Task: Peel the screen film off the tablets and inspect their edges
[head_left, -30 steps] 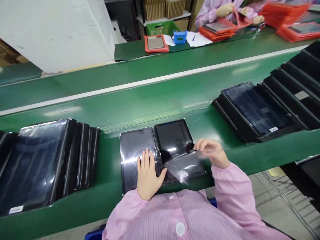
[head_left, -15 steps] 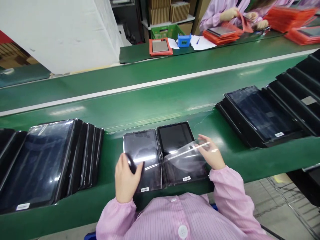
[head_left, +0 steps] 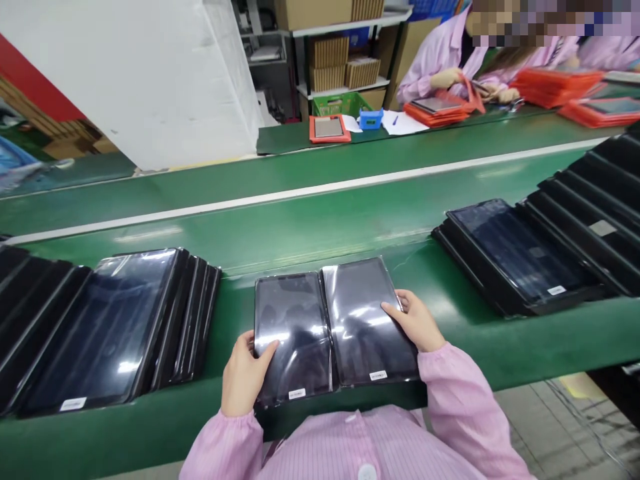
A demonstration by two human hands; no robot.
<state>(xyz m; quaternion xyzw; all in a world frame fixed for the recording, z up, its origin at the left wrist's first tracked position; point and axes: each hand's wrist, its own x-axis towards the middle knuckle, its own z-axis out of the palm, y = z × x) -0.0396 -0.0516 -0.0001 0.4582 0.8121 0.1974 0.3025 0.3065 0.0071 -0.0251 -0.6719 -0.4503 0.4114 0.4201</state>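
Two dark tablets lie side by side on the green bench, screens up, each with a small white barcode label at its near edge. My left hand (head_left: pixel 247 375) grips the outer edge of the left tablet (head_left: pixel 295 320), thumb on the glossy screen and fingers at the side. On the right tablet (head_left: pixel 363 297), my right hand (head_left: pixel 417 321) has the outer edge, its thumb resting on the face and its fingers partly hidden. Glossy clear plastic covers the right tablet and reaches slightly past its top.
Overlapping tablets lean in a row at left (head_left: pixel 130 320), and another row (head_left: pixel 515 253) spreads out at right. Beyond a white divider strip (head_left: pixel 300 192) stand a blue bin (head_left: pixel 371 119) and orange pouches (head_left: pixel 440 110). Co-workers in pink sleeves work at the far side.
The clear plastic sheet my right hand was lifting now lies flat over the right tablet. Both hands have closed on the tablets' outer edges. The camera view has tilted up slightly.
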